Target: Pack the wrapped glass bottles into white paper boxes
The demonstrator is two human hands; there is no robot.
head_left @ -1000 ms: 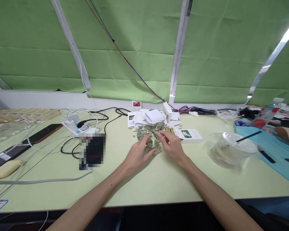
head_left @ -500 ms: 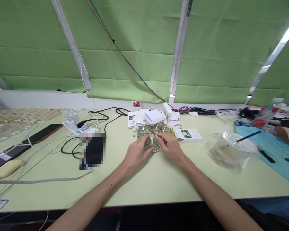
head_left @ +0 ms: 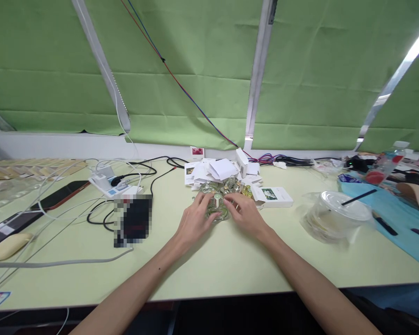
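A clear glass perfume bottle (head_left: pixel 218 213) with a silver, pale-green-topped cap (head_left: pixel 217 200) sits between my hands on the table. My left hand (head_left: pixel 194 222) curves around its left side, fingers at the far side and thumb at the near side. From the right, my right hand (head_left: pixel 245 213) reaches in with bent fingers and the fingertips at the cap's side; whether they press on it is hard to see. Several more clear glass bottles (head_left: pixel 233 184) with metallic necks stand close behind, partly hidden by my fingers. Yellowish pieces (head_left: pixel 246 190) lie beside them.
White papers and cartons (head_left: pixel 223 169) are heaped behind the bottles. An opened white box (head_left: pixel 277 197) lies to the right, near a lidded plastic cup (head_left: pixel 342 209) in a bag. At left are a power strip (head_left: pixel 115 186), tangled cables and a blurred-out dark object (head_left: pixel 134 219).
Both hands and the capped bottle have shifted very slightly left, partly with the camera. The grasp looks much the same.
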